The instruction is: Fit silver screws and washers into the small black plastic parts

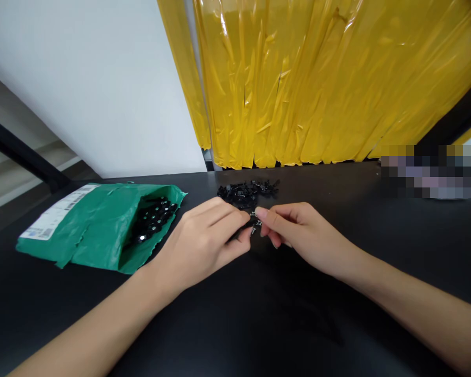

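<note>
black table: left hand, right hand both pinching small black part between fingertips.

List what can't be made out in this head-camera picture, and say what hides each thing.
- Small part between the left hand and right hand: too small, partly covered by fingertips.
- Pile of black parts: too small to tell their shape.
- Black pieces inside the green bag: mostly hidden by the bag.
- Bag label: print too small to read.
- Pixelated patch at right: blurred out.
- What lies behind the yellow plastic sheet.
</note>
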The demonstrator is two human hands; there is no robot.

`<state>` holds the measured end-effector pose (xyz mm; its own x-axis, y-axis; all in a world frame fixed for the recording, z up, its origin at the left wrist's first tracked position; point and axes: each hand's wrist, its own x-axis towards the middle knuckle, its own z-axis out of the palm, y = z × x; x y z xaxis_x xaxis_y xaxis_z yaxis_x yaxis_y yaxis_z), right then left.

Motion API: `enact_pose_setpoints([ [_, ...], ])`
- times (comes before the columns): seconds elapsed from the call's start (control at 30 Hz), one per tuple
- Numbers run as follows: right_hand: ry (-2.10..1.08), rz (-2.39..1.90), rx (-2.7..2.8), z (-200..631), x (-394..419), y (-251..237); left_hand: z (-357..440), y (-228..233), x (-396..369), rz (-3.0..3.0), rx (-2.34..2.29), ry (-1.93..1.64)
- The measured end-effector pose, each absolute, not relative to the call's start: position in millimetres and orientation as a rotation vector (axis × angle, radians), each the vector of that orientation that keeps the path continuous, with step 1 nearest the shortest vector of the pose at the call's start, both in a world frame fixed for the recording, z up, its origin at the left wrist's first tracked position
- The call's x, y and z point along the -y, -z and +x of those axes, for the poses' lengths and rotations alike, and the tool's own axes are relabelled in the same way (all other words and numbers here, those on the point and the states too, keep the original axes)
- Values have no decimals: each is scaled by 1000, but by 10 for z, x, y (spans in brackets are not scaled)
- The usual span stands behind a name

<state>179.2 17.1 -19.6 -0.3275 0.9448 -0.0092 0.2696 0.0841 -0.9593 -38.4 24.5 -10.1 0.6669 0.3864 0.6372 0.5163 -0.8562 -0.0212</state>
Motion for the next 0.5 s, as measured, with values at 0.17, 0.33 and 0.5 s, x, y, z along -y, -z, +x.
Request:
enact_pose_setpoints([
  [0.17,-1573,-1179,1555,1786,-152,171,-395,19,-214,-2562,553,780],
  [0.33,-1797,-1174,1379,1790,-124,126,-393,19,-199,-2486,427,687],
  [0.5,-1896,-1117,1294,1800,-122,121,-401,22,-180,-2480,386,690],
])
